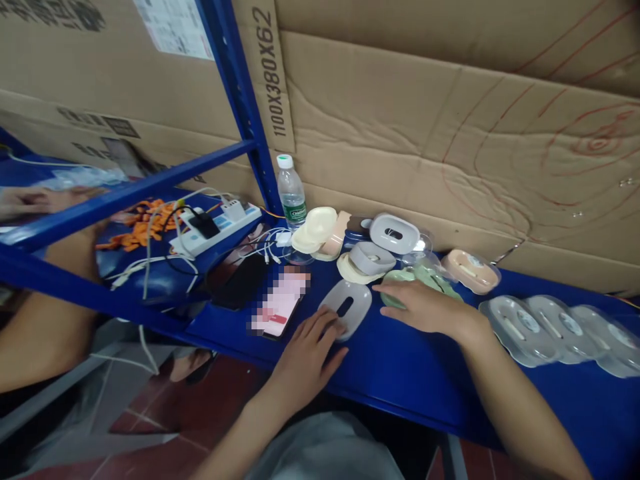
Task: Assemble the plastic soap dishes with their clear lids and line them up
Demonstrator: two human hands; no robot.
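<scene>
My left hand (pixel 309 347) rests its fingertips on the near edge of a grey oval plastic piece (pixel 359 313) with a dark slot in its middle. Those fingers are spread and not wrapped round it. Just right of that piece, my right hand (pixel 425 308) is stretched out with its index finger pointing left. Beneath and behind it lie green plastic pieces (pixel 434 280), partly hidden by the hand; whether it touches them I cannot tell. Further back sit a grey slotted oval case (pixel 395 233), a smaller grey part (pixel 371 259) on a cream piece (pixel 345 268), and cream lids (pixel 320 227).
A lit phone (pixel 283 303) lies left of my left hand. Several clear-packed grey cases (pixel 523 330) and a peach case (pixel 471 272) line the right. A water bottle (pixel 291 193), power strip (pixel 215 230) and blue frame (pixel 150 183) stand left, with another person's arm (pixel 45 320) beyond.
</scene>
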